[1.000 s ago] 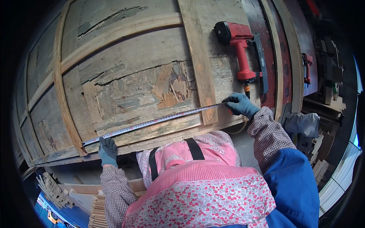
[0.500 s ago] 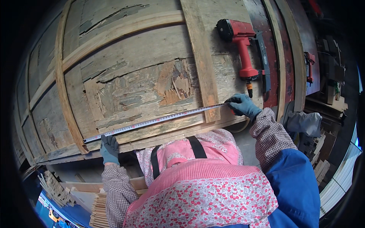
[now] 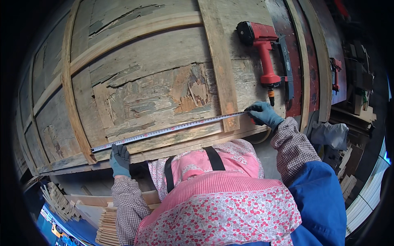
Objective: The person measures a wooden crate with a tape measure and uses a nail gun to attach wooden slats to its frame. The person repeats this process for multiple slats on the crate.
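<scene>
1 tape measure (image 3: 180, 126), along near edge of wooden panel (image 3: 156, 46); hands apart: right hand (image 3: 266, 116) clamped on it, left hand (image 3: 120, 161) touching, grip unclear.

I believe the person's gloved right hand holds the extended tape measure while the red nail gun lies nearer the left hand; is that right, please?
Not quite: the head view shows the red nail gun lying nearer the right hand, not the left hand. The right hand does hold the extended tape measure.

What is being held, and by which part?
A tape measure: the right grip holds its mostly hidden case; the left grip is near the blade's left end, pinch unclear.
</scene>
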`<state>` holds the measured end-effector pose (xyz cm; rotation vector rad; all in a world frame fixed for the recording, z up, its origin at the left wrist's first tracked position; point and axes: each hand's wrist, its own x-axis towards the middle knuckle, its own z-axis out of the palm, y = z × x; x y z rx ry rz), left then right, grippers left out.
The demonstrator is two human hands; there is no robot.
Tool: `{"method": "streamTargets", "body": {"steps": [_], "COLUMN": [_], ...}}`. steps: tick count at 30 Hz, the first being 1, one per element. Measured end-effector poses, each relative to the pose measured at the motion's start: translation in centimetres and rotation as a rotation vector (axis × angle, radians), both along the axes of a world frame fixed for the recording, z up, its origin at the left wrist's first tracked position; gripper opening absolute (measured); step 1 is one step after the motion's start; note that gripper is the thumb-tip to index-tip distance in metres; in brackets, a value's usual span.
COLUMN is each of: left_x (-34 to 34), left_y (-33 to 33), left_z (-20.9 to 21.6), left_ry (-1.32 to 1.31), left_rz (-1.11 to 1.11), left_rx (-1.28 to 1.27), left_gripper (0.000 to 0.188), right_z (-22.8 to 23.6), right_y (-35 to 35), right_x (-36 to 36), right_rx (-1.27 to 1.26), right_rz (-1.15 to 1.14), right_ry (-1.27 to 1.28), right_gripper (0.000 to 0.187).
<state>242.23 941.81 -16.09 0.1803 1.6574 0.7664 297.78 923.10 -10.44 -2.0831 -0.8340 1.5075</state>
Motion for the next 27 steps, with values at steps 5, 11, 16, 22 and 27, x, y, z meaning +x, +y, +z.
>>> {"method": "streamTargets", "body": {"steps": [5,11,16,22,27], "left_x": [0.1,0.6,0.5,0.9,1.0], "left_y": [0.1,0.0,0.0,-0.1,-0.2], "left_z": [0.3,0.7,0.4,0.7,0.7], "left_ry": [0.006,0.020,0.027,0.055,0.058], "left_rz": [0.005,0.000,-0.003,-0.007,0.000], "left_rx": [-0.042,-0.006,0.005,0.007,0.014], "left_gripper": [0.037,0.038,0.039,0.039,0.039], "right_z": [-0.4,-0.7,-0.2,-0.1,0.3], "right_y": [-0.4,-0.5,-0.2,-0.1,0.1], "right_x": [0.2,0.1,0.1,0.0,-0.3], "right_rx": [0.001,-0.022,-0.027,-0.063,-0.054], "right_rz": [0.000,-0.051,-0.028,-0.065,-0.054], "right_ry": [0.008,0.039,0.020,0.036,0.030], "right_gripper": [0.015,0.015,0.014,0.014,0.015]}}
